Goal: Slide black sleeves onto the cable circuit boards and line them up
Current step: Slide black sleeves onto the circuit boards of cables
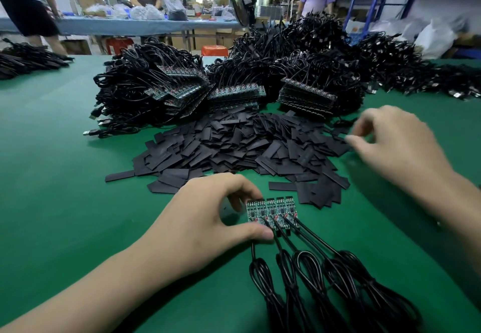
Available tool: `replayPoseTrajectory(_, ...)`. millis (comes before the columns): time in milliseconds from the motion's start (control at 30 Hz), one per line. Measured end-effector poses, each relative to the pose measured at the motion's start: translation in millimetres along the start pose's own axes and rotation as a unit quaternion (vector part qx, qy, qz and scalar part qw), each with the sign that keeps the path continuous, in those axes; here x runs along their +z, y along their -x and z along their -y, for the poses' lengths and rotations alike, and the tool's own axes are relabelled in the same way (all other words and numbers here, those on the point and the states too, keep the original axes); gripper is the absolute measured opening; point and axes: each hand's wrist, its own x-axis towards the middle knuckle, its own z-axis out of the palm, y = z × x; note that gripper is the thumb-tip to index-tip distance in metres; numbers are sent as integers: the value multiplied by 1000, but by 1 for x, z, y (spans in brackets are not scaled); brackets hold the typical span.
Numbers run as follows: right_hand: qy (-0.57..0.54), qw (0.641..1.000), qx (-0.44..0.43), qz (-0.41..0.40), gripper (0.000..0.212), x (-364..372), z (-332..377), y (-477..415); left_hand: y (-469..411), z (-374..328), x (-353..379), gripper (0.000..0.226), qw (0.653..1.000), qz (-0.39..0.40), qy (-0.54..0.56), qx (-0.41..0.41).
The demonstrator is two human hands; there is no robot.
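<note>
Near the sleeve pile (247,145), left grip (205,218) pinches the circuit boards (272,210). Right grip (395,145) is blurred, state unclear; lift one sleeve only.

Circuit boards (270,211), touching the left fingers (250,192): white print, too small to read.
Stacked boards (307,98), beyond the right fingers (364,141): white marks, illegible.
Readable text: none.
</note>
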Motion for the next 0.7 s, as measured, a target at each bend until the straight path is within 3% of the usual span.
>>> replayPoseTrajectory(67,-165,982,-89,17,16,1,38,17,-1,-1,1,33,998,-20,65,-14)
replayPoseTrajectory(167,-315,924,-161,143,24,8,82,44,-2,1,2,21,987,-27,156,-35)
replayPoseTrajectory(367,-381,878,-161,240,25,24,89,57,-4,6,3,28,960,-20,271,-73)
replayPoseTrajectory(700,-432,863,-112,237,18,27,90,58,-3,3,2,29,977,-14,197,-79)
